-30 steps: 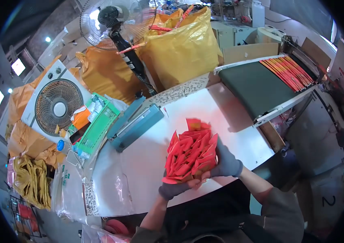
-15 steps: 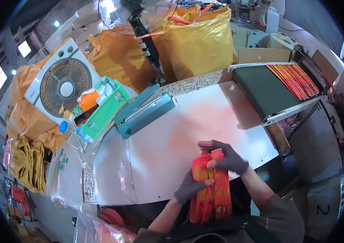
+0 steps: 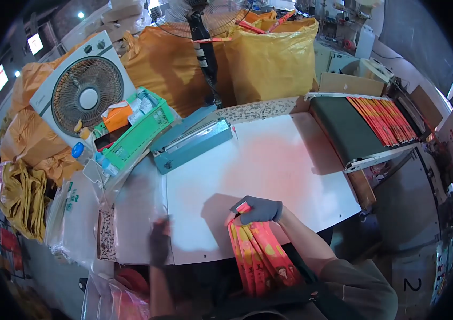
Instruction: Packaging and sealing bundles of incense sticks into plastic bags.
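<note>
White worktable point(image 3: 285, 160): flat top, mostly bare in the middle; near edge runs just in front of the person.

Yellow sacks point(image 3: 269, 58): several bulging ones stand behind the table's far edge, with the dark pole of a standing fan point(image 3: 205, 50) in front of them.

Conveyor belt point(image 3: 349, 130): dark band at the table's right side. A row of red-orange strips point(image 3: 384, 120) lies on its far right part, side by side.

Box fan point(image 3: 80, 96): white, tilted, leaning at far left against the sacks. Just right of it a green tray point(image 3: 141, 133) holds small packets and an orange item.

Teal heat sealer point(image 3: 192, 146): long, lies diagonally on the table's far left part, beside the green tray.

Clear plastic bags point(image 3: 77, 213): loose heap at the table's left end, partly hanging off the edge.

Bundle of red-orange packets point(image 3: 258, 253): long printed strips, fanned slightly, top end at the table's near edge, the rest hanging down toward the person's lap.

Right hand point(image 3: 258, 209): grey glove, fingers closed over the top of the bundle, pinching it at the table edge.

Left hand point(image 3: 159, 242): dark glove, motion-blurred, at the table's near left edge beside a clear plastic sheet point(image 3: 141, 208). Grip cannot be told; well apart from the bundle.
</note>
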The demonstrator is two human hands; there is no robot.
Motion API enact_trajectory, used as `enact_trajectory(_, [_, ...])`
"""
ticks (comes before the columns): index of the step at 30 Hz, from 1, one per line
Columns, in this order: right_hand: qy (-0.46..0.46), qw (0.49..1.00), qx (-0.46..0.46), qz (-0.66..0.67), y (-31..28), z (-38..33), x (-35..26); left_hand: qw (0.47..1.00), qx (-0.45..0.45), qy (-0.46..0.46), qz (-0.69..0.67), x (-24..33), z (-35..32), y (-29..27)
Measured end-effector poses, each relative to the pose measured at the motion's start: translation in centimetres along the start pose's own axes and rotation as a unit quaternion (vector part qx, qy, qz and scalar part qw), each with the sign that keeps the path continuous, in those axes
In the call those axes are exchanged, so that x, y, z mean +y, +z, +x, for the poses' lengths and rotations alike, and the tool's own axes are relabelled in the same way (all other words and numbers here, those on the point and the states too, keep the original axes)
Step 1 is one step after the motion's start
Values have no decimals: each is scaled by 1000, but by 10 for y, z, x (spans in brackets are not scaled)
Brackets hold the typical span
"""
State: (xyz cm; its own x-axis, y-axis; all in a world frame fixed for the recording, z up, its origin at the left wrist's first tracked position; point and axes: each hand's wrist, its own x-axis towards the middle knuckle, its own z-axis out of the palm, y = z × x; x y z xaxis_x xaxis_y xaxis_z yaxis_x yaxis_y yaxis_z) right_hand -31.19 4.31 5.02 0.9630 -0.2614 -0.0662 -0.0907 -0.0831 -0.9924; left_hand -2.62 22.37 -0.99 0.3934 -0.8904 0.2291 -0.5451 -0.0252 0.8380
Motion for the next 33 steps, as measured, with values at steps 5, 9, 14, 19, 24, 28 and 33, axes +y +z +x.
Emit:
enact_trajectory(5, [2,1000,-3,0,1,4,2,963,90,-35,253,-90,4,-90])
enact_trajectory(9, [20,1000,2,-14,5,2,-8,931,36,17,364,-122,14,-106])
enact_trajectory(14, [12,1000,20,0,1,-1,17,964,13,-99,246,-100,12,-114])
enact_trajectory(19, [9,999,22,34,-2,-5,20,978,86,-174,-76,-72,12,-93])
enact_trajectory(24, [31,997,34,56,1,1,16,892,64,-61,-443,27,23,8])
enact_trajectory(28, [56,997,44,25,8,13,4,981,-36,-1,-193,70,21,73])
enact_trajectory(33, [18,997,65,25,6,7,18,989,-44,-32,-137,81,0,95])
